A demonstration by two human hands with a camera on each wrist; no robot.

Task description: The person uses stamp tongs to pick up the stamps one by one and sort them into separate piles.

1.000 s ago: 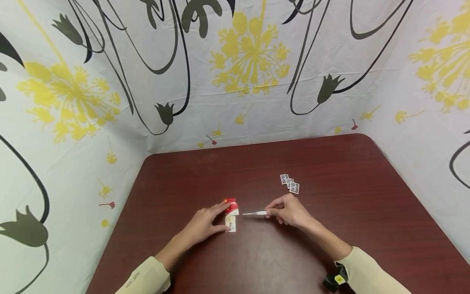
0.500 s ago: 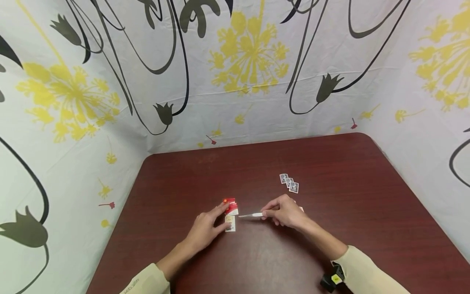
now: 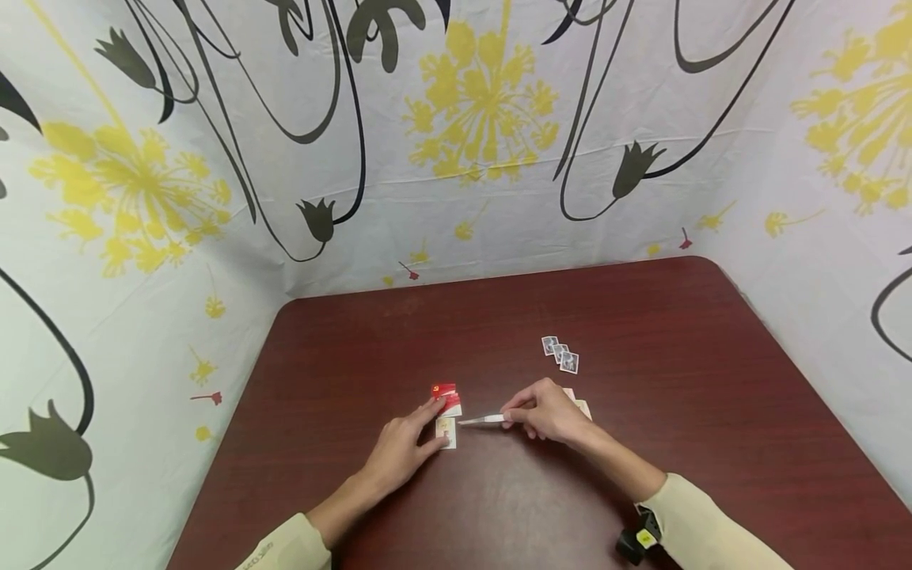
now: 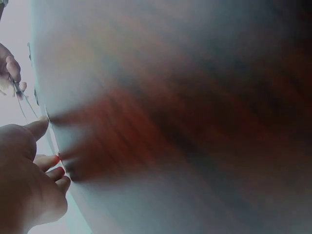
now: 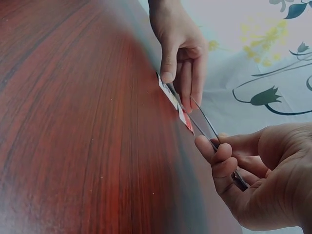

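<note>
My right hand (image 3: 547, 412) pinches a pair of tweezers (image 3: 481, 419), whose two tips point left and stand slightly apart in the right wrist view. Those tips are right by the edge of a cream stamp (image 3: 445, 427) with a small printed picture. Above it on the table lie overlapping red-and-white stamps (image 3: 452, 401). With fingers spread, my left hand (image 3: 393, 453) touches both lots: the index fingertip rests on the red ones, the thumb on the cream one. Part of each stamp is covered by those fingers.
Three small grey stamps (image 3: 560, 353) overlap in a row farther back on the dark red wooden table (image 3: 370, 340). Pale stamps (image 3: 583, 408) show partly behind my right hand. A black device (image 3: 634, 542) is on the right wrist. Patterned cloth (image 3: 249, 142) borders the table.
My right hand has moved left and slightly nearer with the tweezers, bringing the tips beside the cream stamp. Pale stamps behind that hand have come into view. The left hand holds its place.
</note>
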